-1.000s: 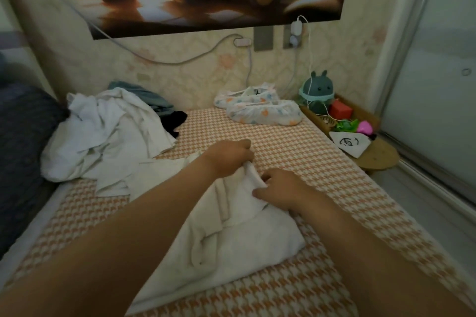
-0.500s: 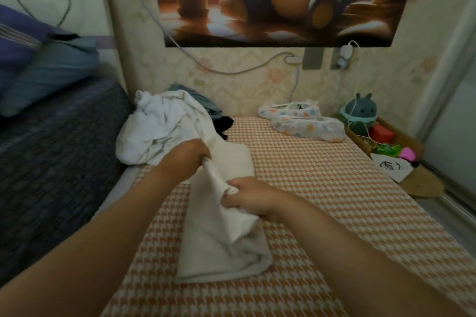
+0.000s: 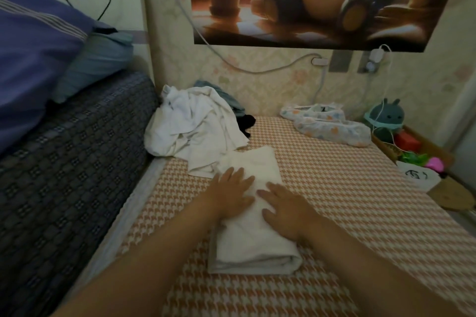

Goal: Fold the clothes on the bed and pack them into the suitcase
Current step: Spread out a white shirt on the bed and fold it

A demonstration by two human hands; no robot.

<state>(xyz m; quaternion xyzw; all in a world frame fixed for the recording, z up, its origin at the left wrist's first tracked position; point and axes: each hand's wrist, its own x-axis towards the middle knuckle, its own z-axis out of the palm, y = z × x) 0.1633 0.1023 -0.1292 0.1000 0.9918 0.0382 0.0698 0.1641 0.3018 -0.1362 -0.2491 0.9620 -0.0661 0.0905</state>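
A white garment (image 3: 253, 247), folded into a long strip, lies on the orange houndstooth bed (image 3: 347, 213). My left hand (image 3: 233, 192) lies flat on its left side, fingers spread. On the strip's right side my right hand (image 3: 284, 210) presses down flat, fingers straight. Behind them is a heap of unfolded white clothes (image 3: 193, 127), with a blue-grey garment (image 3: 226, 96) and a black one (image 3: 246, 123) at the heap's back right. No suitcase is in view.
A dark patterned sofa back (image 3: 64, 175) with blue pillows (image 3: 38, 41) borders the bed on the left. Two floral shoe covers (image 3: 327, 125) lie by the wall. A low side shelf (image 3: 425, 154) at right holds a teal toy (image 3: 386, 117), a red box and small items.
Both hands let go of the pinched cloth and now lie flat on it. The garment went from held up and half folded to a flat long strip on the bed.
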